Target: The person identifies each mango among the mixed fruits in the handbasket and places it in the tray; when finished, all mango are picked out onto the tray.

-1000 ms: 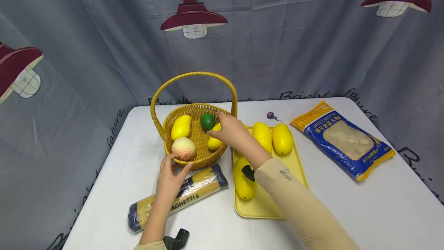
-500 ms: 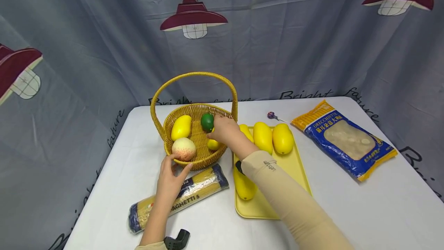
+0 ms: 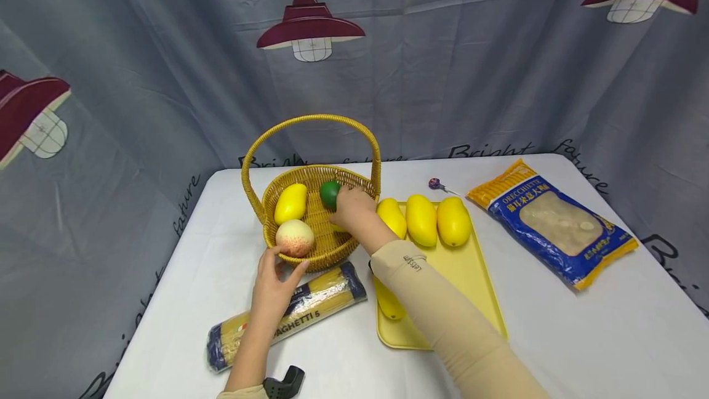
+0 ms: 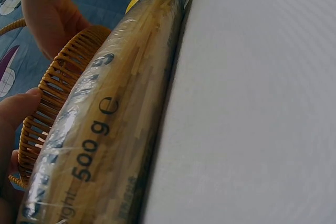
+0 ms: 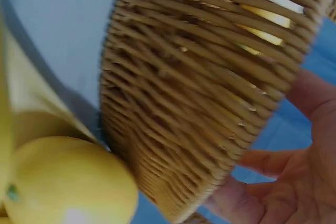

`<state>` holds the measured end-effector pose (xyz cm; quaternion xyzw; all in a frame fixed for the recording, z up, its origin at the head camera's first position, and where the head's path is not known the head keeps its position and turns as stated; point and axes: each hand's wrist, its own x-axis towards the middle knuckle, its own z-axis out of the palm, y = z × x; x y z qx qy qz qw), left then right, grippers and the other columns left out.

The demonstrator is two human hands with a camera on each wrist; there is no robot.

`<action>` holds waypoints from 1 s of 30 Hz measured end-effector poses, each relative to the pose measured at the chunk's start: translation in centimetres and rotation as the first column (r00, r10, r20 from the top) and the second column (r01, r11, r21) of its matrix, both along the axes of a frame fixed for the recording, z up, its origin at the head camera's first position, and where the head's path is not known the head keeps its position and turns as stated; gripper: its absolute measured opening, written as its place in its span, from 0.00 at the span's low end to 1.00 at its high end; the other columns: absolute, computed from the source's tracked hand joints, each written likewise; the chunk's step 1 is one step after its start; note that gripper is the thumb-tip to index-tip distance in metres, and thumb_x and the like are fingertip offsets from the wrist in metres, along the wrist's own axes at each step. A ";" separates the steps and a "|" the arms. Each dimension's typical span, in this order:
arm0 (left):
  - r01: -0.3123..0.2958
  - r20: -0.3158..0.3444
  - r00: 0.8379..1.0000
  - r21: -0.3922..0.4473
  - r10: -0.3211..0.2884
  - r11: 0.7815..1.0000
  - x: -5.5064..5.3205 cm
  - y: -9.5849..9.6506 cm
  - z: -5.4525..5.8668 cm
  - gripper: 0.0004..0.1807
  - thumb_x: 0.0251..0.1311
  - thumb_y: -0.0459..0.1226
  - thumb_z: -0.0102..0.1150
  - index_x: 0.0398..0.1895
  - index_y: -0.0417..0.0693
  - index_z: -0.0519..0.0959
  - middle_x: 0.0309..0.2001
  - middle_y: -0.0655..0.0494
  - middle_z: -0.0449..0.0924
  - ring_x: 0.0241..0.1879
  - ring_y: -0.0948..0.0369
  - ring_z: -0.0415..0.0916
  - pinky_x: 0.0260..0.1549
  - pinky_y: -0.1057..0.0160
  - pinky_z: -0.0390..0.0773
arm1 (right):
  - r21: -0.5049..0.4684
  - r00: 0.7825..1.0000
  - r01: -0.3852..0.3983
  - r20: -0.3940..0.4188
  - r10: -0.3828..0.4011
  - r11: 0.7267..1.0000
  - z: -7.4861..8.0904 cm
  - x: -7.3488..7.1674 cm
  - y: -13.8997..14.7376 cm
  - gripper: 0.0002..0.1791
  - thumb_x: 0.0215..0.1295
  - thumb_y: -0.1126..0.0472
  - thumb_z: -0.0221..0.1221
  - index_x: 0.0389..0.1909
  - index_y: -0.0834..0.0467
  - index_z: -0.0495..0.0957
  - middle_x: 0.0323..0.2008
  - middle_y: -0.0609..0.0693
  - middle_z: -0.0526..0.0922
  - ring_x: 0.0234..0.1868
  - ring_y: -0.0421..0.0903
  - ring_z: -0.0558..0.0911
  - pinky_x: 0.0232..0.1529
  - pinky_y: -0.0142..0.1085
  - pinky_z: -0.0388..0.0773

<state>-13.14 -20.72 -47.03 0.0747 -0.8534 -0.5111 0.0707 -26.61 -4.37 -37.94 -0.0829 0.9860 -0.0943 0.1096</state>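
A yellow wicker basket [image 3: 332,257] with a tall handle holds a peach [image 3: 295,237], a yellow mango [image 3: 290,203] and a dark green fruit [image 3: 329,195]. My left hand [image 3: 271,288] holds its front rim, thumb and fingers spread along the edge beside the peach. My right hand [image 3: 354,209] reaches over the right rim, fingers curled down round a second mango [image 3: 337,228], which it mostly hides. In the right wrist view, the basket wall [image 5: 199,77] blocks what that hand [image 5: 310,177] holds.
A yellow tray [image 3: 454,288] with several mangoes [image 3: 422,220] stands right of the basket, under my right forearm. A spaghetti pack [image 3: 310,303] lies in front, partly under my left arm. Farther right are a lollipop [image 3: 435,183] and an orecchiette bag [image 3: 554,226].
My right hand has moved lower and slightly left into the basket, covering more of the mango there. Its forearm has shifted left over the tray. The left hand stays on the rim.
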 end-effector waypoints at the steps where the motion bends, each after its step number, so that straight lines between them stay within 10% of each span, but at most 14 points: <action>1: -0.003 0.000 1.000 -0.002 0.003 1.000 0.0 0.0 0.0 0.39 0.53 0.64 0.60 0.60 0.50 0.64 0.65 0.46 0.58 0.60 0.44 0.68 0.57 0.47 0.73 | -0.010 1.000 0.001 -0.006 -0.001 1.000 -0.2 0.0 0.0 0.45 0.57 0.41 0.66 0.68 0.63 0.63 0.58 0.64 0.71 0.48 0.56 0.80 0.45 0.47 0.81; 16: -0.008 0.021 1.000 -0.009 0.008 1.000 0.2 -0.1 0.1 0.40 0.53 0.64 0.60 0.60 0.50 0.63 0.66 0.45 0.57 0.60 0.42 0.68 0.56 0.46 0.74 | -0.328 0.999 0.022 -0.016 -0.029 0.944 -2.7 -0.5 0.4 0.51 0.54 0.36 0.66 0.71 0.61 0.60 0.69 0.68 0.55 0.58 0.67 0.72 0.59 0.55 0.72; 30: -0.008 0.023 1.000 -0.011 0.008 1.000 0.0 0.1 0.1 0.40 0.52 0.65 0.59 0.60 0.52 0.64 0.66 0.46 0.58 0.60 0.44 0.68 0.56 0.47 0.74 | -0.269 0.999 0.026 0.047 -0.014 0.963 -2.6 -1.1 0.4 0.56 0.51 0.42 0.71 0.73 0.62 0.52 0.65 0.67 0.64 0.60 0.63 0.72 0.61 0.51 0.71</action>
